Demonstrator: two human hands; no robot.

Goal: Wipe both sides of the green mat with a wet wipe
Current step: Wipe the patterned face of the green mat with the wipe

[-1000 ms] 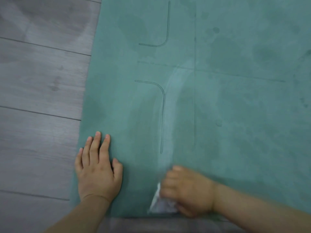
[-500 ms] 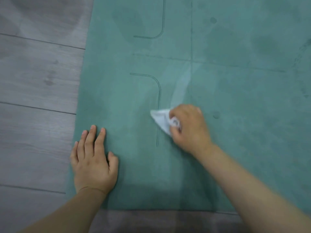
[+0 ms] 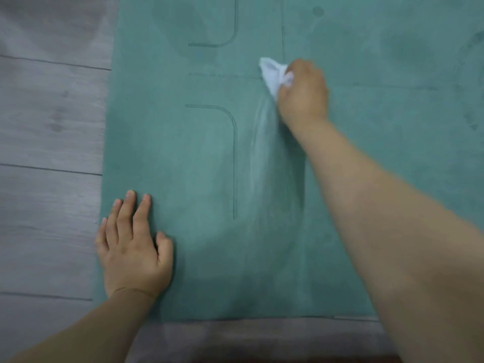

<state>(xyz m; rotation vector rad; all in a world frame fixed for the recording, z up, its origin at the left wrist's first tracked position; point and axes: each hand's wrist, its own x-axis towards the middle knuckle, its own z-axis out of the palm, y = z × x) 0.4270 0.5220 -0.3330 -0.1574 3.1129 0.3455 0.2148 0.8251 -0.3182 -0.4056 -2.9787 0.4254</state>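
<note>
Since a second ago our right hand (image 3: 301, 93) has swept the wet wipe (image 3: 273, 76) from the near edge up toward twelve o'clock, fingers bunched round it. Beneath it the green mat (image 3: 366, 179) lies flat on the floor (image 3: 52, 127), stretching toward three o'clock, a pale damp streak trailing toward six. Our left hand (image 3: 133, 247) presses flat, fingers straight, at seven o'clock.

No readable text; the green mat (image 3: 183, 158) bears only printed alignment lines and a blurred, illegible strip.

Two bare forearms, no sleeves, short plain fingernails
</note>
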